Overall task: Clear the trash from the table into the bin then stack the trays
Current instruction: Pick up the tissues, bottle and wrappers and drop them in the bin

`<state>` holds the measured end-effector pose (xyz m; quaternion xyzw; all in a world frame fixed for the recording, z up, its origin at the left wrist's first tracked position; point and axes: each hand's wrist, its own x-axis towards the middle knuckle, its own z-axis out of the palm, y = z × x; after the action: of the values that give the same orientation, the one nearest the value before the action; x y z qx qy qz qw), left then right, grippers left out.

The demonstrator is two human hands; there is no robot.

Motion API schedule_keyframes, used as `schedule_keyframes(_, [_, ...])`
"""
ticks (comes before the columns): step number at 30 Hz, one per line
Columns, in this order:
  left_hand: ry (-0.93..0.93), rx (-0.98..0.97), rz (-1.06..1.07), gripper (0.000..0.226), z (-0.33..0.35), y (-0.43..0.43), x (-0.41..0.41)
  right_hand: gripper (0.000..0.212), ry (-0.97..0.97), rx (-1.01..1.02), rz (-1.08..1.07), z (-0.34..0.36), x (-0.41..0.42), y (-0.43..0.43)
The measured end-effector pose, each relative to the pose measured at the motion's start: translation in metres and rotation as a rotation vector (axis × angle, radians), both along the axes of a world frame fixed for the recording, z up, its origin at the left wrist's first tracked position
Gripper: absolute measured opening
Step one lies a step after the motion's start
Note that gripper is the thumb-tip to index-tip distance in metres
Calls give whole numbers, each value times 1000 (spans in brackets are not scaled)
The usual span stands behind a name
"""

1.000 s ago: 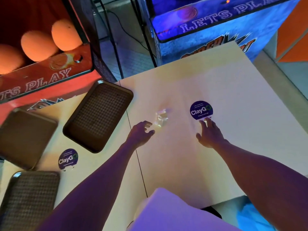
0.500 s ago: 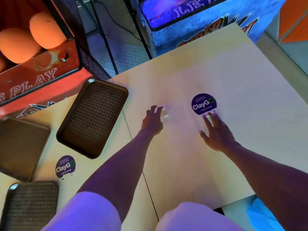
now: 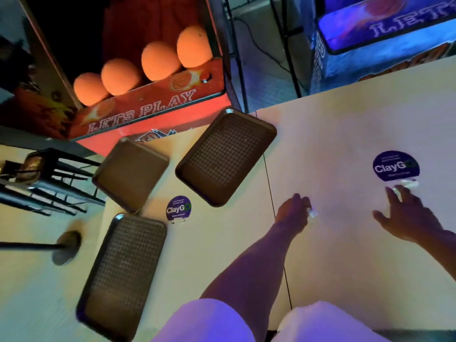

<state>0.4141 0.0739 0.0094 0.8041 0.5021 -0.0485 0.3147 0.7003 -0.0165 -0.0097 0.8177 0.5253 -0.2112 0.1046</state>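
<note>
Three brown trays lie apart on the pale table (image 3: 222,245): one near the middle (image 3: 225,156), one at the back left (image 3: 130,175), one at the front left (image 3: 123,272). My left hand (image 3: 293,212) is closed around a small clear plastic wrapper (image 3: 313,213) that sticks out to its right. My right hand (image 3: 407,218) rests flat on the table, fingers spread, just below a round purple ClayGo sticker (image 3: 394,166); a small clear scrap (image 3: 407,185) lies at its fingertips.
A second ClayGo sticker (image 3: 179,208) sits between the trays. An orange arcade basketball machine (image 3: 148,104) with several balls stands behind the table, a blue one (image 3: 370,33) at the back right. A black stool (image 3: 49,178) and a pole base (image 3: 65,246) are at the left.
My left hand reached forward onto the clear wrapper and closed on it. My view swung left, so all three trays now show. The right hand stayed by the sticker.
</note>
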Motion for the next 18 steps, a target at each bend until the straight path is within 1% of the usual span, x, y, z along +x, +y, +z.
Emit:
schedule_keyframes(3, [-54, 71, 7, 28, 15, -5, -27, 80, -21, 48, -13, 27, -30, -13])
schedule_keyframes(8, [-218, 181, -98, 16, 34, -24, -44, 74, -3, 61, -132, 69, -72, -71])
schedule_keyframes(10, [-282, 196, -156, 12, 43, -39, -41, 73, 2, 65, -185, 79, -84, -101])
schedule_keyframes(18, [-377, 205, -425, 17, 81, -108, 9, 73, -2, 91, -409, 106, -88, -219])
